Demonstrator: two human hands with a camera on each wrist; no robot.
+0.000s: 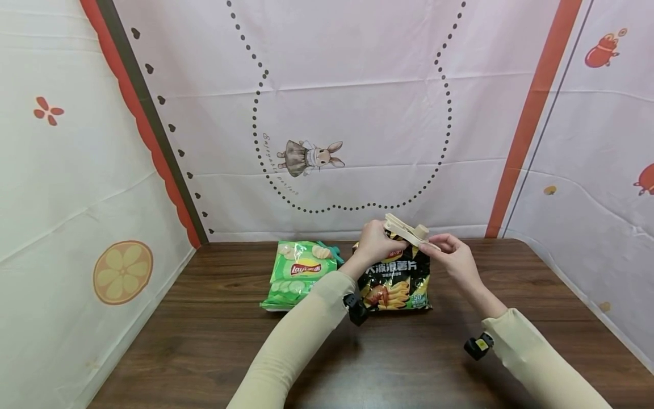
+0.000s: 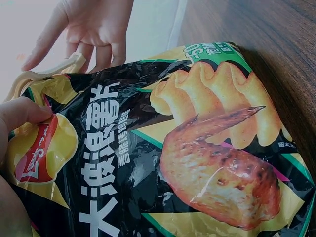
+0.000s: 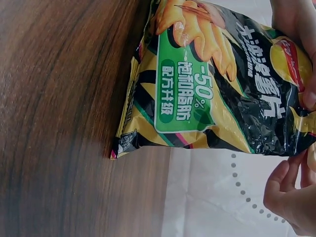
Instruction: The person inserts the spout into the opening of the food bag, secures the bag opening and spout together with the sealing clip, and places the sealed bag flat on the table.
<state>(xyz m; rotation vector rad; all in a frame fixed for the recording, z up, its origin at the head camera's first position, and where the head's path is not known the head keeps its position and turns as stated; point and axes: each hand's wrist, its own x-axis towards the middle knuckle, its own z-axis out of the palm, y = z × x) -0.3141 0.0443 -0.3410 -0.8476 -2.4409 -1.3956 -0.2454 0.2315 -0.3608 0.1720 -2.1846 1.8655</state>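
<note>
A black Lay's chip bag stands upright on the table. Across its top edge lies a cream bag clip with a round knob, tilted down to the right. My left hand grips the bag's upper left part just under the clip; in the left wrist view its thumb presses on the bag's front. With its fingertips, my right hand pinches the right end of the clip, beside the bag's upper right corner. The right wrist view shows that right hand only partly, and the clip there is mostly cut off.
Left of the black bag, a green Lay's chip bag leans back, with a teal clip at its upper right. Both stand near the back of the dark wooden table. A printed cloth hangs behind the table and along both sides.
</note>
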